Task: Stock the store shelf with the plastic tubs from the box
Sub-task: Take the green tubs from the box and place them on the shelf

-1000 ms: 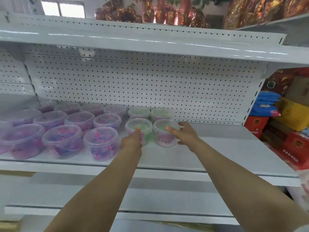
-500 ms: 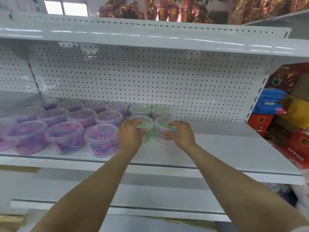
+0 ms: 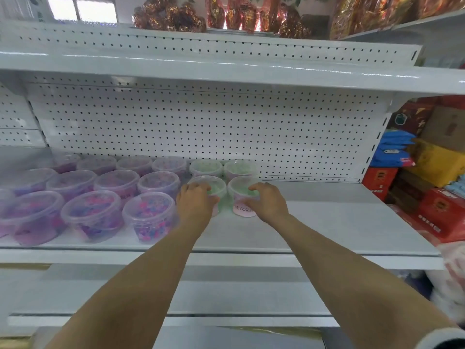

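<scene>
A shop is shown, told by its shelves and its many goods.
A long white metal shelf (image 3: 327, 222) is seen, with a back wall (image 3: 201, 127) full of little holes, like the ones used in shops. Many plastic tubs (image 3: 148, 215) of the same kind are lined up on it in neat rows. More goods are stacked just beside it: red boxes (image 3: 380, 178), a yellow box (image 3: 437, 162) and blue packs (image 3: 392, 147). Shiny wrapped things (image 3: 171, 18) are kept up on top.

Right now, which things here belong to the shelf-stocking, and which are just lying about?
Part of the job:
left hand gripping left green tub
right hand gripping right green tub
purple tubs, already shelved
shelf

Just lying about:
red boxes
blue packs
foil-wrapped goods up top
</scene>
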Available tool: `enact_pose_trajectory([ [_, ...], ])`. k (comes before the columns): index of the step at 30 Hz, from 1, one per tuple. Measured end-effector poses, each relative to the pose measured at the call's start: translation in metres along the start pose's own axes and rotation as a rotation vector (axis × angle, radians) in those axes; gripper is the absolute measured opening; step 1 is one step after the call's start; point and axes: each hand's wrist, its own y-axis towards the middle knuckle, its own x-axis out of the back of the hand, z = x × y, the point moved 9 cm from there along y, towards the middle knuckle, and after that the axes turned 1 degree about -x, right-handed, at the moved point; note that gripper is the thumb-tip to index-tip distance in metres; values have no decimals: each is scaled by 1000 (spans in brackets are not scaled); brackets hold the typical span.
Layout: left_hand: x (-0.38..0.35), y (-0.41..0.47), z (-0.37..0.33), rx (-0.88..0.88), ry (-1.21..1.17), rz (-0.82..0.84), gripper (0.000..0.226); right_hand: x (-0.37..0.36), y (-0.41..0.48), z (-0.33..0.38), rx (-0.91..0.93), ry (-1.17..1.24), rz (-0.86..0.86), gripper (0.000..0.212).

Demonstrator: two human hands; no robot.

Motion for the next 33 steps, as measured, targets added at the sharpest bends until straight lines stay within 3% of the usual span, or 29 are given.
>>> enact_pose_trajectory([
  [6, 16, -20, -12, -25, -54, 74, 52, 31, -28, 18, 12, -99, -25, 63],
  [16, 82, -110, -66, -151, -300, 70, 52, 124, -153, 42, 14, -222, -122, 55],
  [33, 46, -316, -209, -313, -476, 381, 50, 244, -387, -79, -383, -233, -226, 51],
])
